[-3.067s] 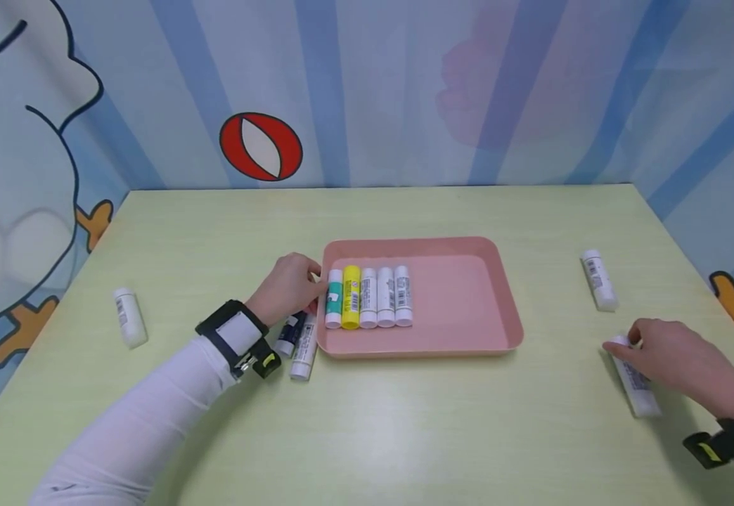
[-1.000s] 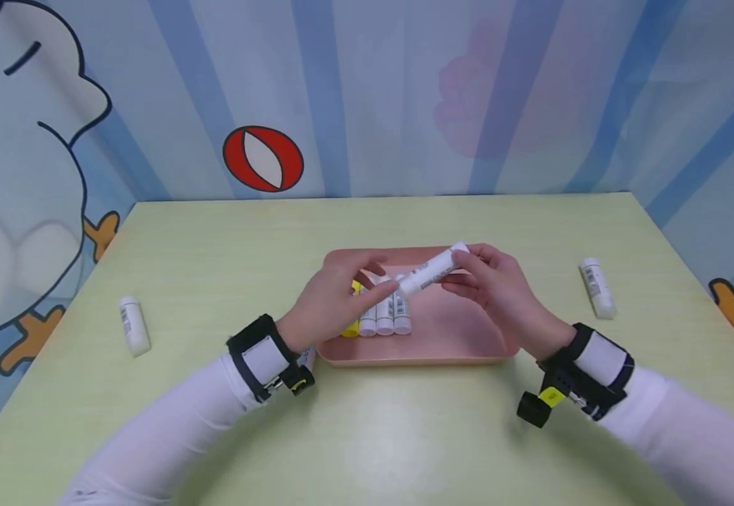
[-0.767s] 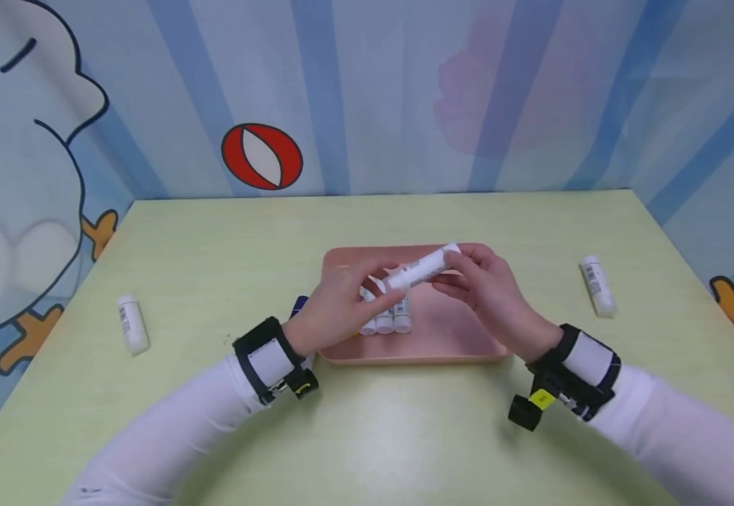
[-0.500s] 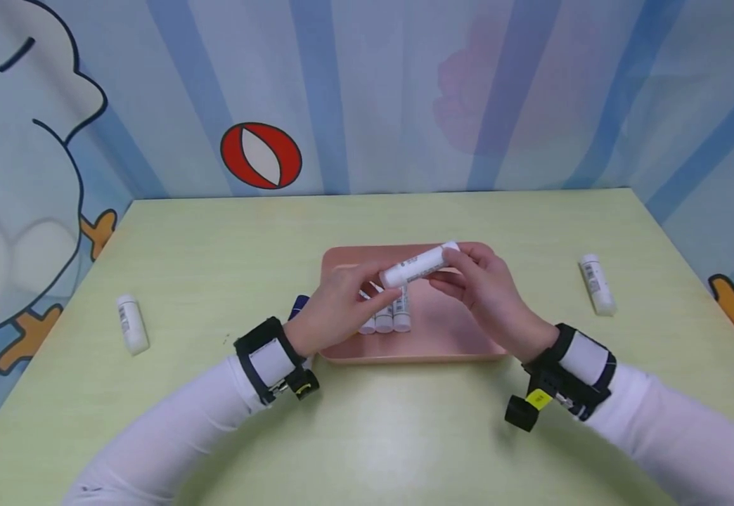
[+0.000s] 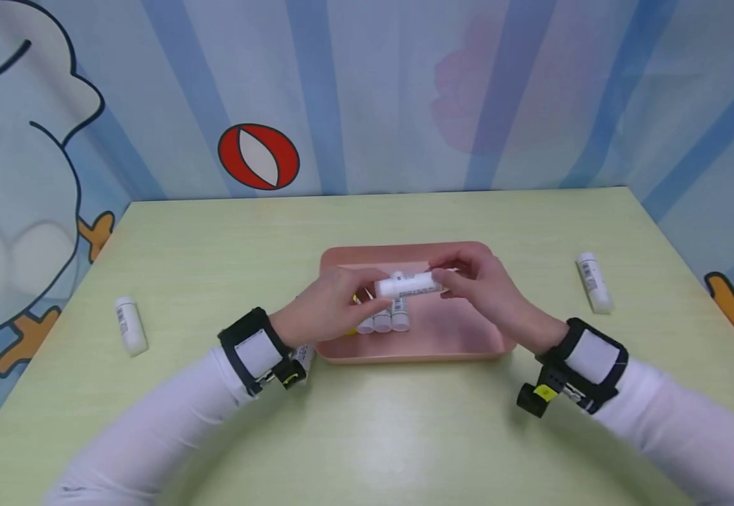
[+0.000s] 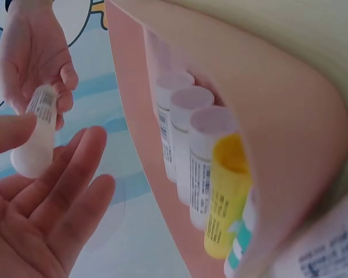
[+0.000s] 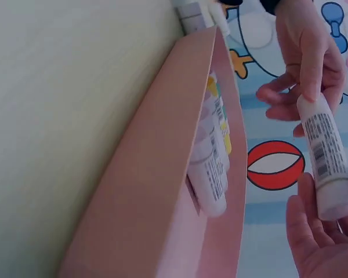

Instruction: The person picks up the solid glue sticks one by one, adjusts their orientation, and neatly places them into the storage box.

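Fingers (image 5: 375,308) of left hand (image 5: 332,302), right hand (image 5: 488,289) pinch one tube (image 5: 407,285); in tray (image 5: 455,327), apparently five others (image 6: 200,174).

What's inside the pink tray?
The pink tray holds three white tubes, a yellow tube and a green-banded tube, seen together from the left wrist. In the head view, the left hand hides the green-banded tube; the held tube covers part of the white ones.

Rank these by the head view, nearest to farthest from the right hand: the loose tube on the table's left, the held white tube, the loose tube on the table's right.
1. Held white tube: touching the right hand.
2. Right loose tube: table's right side.
3. Left loose tube: table's left side.
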{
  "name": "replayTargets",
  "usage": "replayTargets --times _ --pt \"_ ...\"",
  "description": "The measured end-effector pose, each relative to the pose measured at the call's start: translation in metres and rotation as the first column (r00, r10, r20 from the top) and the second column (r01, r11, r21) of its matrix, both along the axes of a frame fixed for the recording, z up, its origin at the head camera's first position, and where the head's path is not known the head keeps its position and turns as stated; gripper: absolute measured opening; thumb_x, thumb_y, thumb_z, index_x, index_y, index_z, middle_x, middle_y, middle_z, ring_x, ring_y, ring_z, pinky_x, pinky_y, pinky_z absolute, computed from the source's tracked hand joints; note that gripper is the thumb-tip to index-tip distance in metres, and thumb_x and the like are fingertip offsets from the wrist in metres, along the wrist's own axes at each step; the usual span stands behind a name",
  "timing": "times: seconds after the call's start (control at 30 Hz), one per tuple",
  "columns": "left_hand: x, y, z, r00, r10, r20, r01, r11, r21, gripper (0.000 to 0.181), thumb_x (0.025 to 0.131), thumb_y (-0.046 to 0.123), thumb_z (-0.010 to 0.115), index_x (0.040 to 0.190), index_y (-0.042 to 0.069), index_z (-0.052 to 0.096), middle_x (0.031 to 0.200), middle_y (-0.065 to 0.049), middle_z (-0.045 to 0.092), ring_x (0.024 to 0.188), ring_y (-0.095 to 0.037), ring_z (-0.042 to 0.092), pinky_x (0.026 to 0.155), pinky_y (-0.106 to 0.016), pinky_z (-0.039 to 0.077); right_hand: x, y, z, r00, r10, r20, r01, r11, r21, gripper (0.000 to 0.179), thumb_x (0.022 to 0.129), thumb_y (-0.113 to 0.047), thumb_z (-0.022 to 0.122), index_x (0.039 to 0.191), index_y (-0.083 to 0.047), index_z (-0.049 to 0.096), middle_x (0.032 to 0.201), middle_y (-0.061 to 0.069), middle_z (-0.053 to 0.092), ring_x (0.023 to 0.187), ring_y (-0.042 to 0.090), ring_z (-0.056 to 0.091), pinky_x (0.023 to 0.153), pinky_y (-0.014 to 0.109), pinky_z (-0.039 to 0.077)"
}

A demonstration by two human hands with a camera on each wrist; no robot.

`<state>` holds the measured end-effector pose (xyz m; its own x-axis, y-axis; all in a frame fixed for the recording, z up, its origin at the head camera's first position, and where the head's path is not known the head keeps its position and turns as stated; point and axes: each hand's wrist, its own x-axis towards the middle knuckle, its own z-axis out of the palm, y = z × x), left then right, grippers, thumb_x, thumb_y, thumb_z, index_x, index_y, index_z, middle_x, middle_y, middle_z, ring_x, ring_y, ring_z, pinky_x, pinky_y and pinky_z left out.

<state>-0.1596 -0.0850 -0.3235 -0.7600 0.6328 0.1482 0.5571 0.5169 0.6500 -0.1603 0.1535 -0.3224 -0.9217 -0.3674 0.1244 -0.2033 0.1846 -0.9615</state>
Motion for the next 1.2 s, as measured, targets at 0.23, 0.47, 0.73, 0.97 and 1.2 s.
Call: replayTargets --times 0.23,0.47,0.73,0.97,1.2 --pt "-0.001 -0.004 0.004 0.997 -0.065 -0.028 0.061 0.988 -0.139 0.022 0.085 0.030 0.061 0.101 0.014 0.058 0.073 0.008 0.056 0.058 -0.008 0.050 0.053 -0.023 0.043 0.000 0.002 -0.001 0.920 0.251 -0.300 -0.114 0.906 0.407 0.023 0.081 -0.023 0.066 0.100 -0.011 0.060 0.092 -0.003 0.058 0.078 0.015 0.053 0.066 0.031 0.046" --pt "0.000 -0.003 0.004 0.998 -0.064 -0.031 0.056 0.976 -0.212 0.022 0.086 0.030 0.060 0.100 0.014 0.057 0.070 0.006 0.056 0.054 -0.007 0.047 0.052 -0.023 0.042 0.006 -0.004 0.004 0.818 0.370 -0.440 0.014 0.752 0.658 0.027 0.079 -0.026 0.069 0.099 -0.014 0.057 0.086 -0.009 0.054 0.071 0.010 0.049 0.063 0.024 0.042" --pt "0.001 -0.003 0.002 0.999 -0.044 -0.011 0.040 0.972 -0.234 0.022 0.086 0.031 0.060 0.101 0.016 0.056 0.072 0.008 0.055 0.057 -0.007 0.048 0.053 -0.023 0.042 0.005 -0.008 0.005 0.657 0.482 -0.579 0.156 0.665 0.731 0.027 0.078 -0.033 0.068 0.095 -0.013 0.060 0.078 -0.008 0.050 0.064 0.004 0.042 0.058 0.022 0.037" --pt "-0.002 -0.008 -0.002 0.999 0.042 0.021 -0.035 0.969 -0.243 0.035 0.082 0.038 0.063 0.111 0.020 0.056 0.082 0.011 0.056 0.066 -0.007 0.052 0.057 -0.022 0.044 0.007 -0.006 0.006 0.635 0.482 -0.604 0.201 0.652 0.731 0.029 0.078 -0.035 0.067 0.093 -0.012 0.061 0.080 -0.005 0.051 0.068 0.008 0.043 0.059 0.024 0.038" --pt "-0.016 -0.038 -0.014 0.976 0.219 -0.015 -0.215 0.938 -0.271 0.043 0.084 0.043 0.059 0.119 0.018 0.055 0.088 0.005 0.057 0.071 -0.012 0.052 0.059 -0.025 0.045 0.006 0.005 0.007 0.823 0.292 -0.488 0.217 0.631 0.744 0.022 0.080 -0.032 0.064 0.090 -0.014 0.055 0.074 -0.007 0.050 0.060 0.010 0.044 0.049 0.027 0.038"
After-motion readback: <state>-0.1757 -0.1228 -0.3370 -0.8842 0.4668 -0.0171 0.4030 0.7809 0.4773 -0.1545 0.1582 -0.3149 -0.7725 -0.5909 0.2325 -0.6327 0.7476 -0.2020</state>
